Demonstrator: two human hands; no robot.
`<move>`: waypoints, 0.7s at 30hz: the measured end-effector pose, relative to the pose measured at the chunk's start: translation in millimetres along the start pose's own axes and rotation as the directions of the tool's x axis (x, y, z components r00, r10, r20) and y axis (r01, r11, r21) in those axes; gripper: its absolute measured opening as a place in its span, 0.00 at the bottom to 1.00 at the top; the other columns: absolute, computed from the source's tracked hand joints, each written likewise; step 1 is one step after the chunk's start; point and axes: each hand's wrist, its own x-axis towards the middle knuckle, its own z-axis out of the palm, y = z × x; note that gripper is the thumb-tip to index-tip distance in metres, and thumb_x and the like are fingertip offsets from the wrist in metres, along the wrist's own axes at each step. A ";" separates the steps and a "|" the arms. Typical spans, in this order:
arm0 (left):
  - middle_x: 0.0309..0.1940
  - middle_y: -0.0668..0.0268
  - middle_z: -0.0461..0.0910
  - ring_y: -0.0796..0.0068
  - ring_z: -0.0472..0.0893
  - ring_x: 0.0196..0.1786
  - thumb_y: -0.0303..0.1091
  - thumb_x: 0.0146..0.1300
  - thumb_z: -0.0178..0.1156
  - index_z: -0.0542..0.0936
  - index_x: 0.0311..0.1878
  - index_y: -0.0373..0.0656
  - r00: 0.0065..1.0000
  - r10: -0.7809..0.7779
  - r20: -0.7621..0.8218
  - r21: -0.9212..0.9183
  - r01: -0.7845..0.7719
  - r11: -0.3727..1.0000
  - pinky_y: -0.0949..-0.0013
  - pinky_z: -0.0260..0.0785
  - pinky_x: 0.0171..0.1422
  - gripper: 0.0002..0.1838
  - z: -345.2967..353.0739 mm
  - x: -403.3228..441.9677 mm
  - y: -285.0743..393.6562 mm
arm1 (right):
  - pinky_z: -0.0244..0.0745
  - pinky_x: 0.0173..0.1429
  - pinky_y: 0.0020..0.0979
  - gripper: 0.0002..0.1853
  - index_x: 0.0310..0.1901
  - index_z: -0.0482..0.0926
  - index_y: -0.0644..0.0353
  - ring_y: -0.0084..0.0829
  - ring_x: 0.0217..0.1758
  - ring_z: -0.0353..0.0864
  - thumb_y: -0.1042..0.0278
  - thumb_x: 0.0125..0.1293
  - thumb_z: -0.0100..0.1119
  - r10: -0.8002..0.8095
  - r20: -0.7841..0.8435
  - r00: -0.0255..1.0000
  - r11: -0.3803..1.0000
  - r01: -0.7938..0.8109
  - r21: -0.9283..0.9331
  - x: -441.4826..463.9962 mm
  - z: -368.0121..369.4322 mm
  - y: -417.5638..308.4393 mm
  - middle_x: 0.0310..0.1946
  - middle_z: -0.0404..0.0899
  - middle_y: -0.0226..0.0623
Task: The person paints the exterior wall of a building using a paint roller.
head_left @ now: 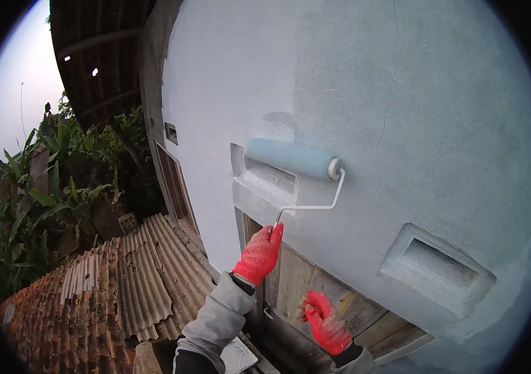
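My left hand (259,254), in a red glove with pale dust on it, is closed around the handle of a paint roller (290,157). The roller's light blue sleeve lies against the wall (353,112), partly over a small recessed vent opening (268,177). A bent white wire frame (315,207) runs from the sleeve down to my grip, which hides the handle. Lower right, my right hand (328,324), in a matching glove, hangs in front of wooden boards (300,274). Its fingers are loosely curled and apart, with nothing visible in them.
A second vent recess (440,262) is at the right, and a thin crack (392,81) runs down the wall. Below my left arm sits a white paint tray (239,356). Corrugated roofing (144,274) and rusty tiles spread lower left, with plants (60,162) beyond and a roof overhang (100,50) above.
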 end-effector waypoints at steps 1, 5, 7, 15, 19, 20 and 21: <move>0.31 0.43 0.76 0.40 0.75 0.41 0.54 0.73 0.46 0.76 0.37 0.36 1.000 0.003 -0.006 0.008 -0.003 1.000 0.50 0.67 0.44 0.27 -4.2 4.9 7.6 | 0.78 0.46 0.30 0.16 0.61 0.68 0.63 0.27 0.39 0.80 0.70 0.75 0.48 -0.013 0.045 0.999 0.999 0.011 0.032 1.1 1.0 -6.5 0.44 0.77 0.38; 0.31 0.43 0.75 0.38 0.74 0.41 0.55 0.74 0.43 0.73 0.34 0.35 0.993 0.082 -0.090 -0.045 -0.086 0.995 0.50 0.65 0.44 0.29 -21.1 45.1 38.1 | 0.78 0.46 0.31 0.16 0.60 0.69 0.64 0.27 0.39 0.79 0.68 0.75 0.48 0.016 0.077 0.997 0.994 -0.025 0.105 7.9 8.1 -26.1 0.44 0.76 0.38; 0.31 0.43 0.75 0.38 0.74 0.40 0.55 0.74 0.43 0.74 0.35 0.34 0.989 0.102 -0.108 -0.069 -0.110 0.992 0.50 0.65 0.43 0.28 -2.0 38.2 16.1 | 0.79 0.45 0.32 0.15 0.59 0.70 0.64 0.28 0.39 0.79 0.68 0.75 0.48 0.017 0.080 0.997 0.983 -0.031 0.183 8.4 7.6 -27.4 0.43 0.76 0.37; 0.30 0.45 0.79 0.41 0.79 0.41 0.52 0.73 0.49 0.79 0.43 0.37 1.000 -0.025 -0.007 -0.061 0.024 0.998 0.53 0.70 0.42 0.24 11.9 21.5 -35.3 | 0.76 0.43 0.28 0.15 0.59 0.71 0.64 0.26 0.37 0.80 0.67 0.75 0.49 0.015 0.077 0.997 0.975 -0.031 0.220 14.4 11.8 -24.6 0.41 0.78 0.37; 0.25 0.53 0.74 0.56 0.74 0.34 0.52 0.73 0.50 0.77 0.38 0.37 0.983 0.143 -0.120 -0.079 -0.153 0.985 0.56 0.67 0.38 0.23 5.4 59.2 -24.2 | 0.76 0.43 0.28 0.16 0.59 0.71 0.65 0.26 0.37 0.80 0.66 0.76 0.49 0.013 0.148 0.989 0.972 -0.047 0.229 28.9 27.8 -35.7 0.41 0.78 0.37; 0.32 0.45 0.79 0.40 0.79 0.41 0.54 0.72 0.50 0.78 0.41 0.38 0.984 0.135 -0.115 -0.097 -0.146 0.985 0.50 0.69 0.42 0.24 11.2 62.7 -30.3 | 0.76 0.43 0.28 0.16 0.59 0.71 0.65 0.26 0.37 0.80 0.66 0.76 0.49 0.023 0.148 0.989 0.971 -0.057 0.230 26.7 28.8 -33.5 0.41 0.78 0.37; 0.32 0.45 0.79 0.40 0.79 0.41 0.54 0.72 0.50 0.78 0.41 0.38 0.985 0.132 -0.113 -0.096 -0.143 0.985 0.50 0.69 0.42 0.24 20.0 57.5 -41.8 | 0.76 0.43 0.28 0.16 0.59 0.71 0.65 0.26 0.37 0.80 0.66 0.76 0.49 0.043 0.141 0.989 0.966 -0.077 0.246 25.9 29.1 -30.7 0.40 0.78 0.37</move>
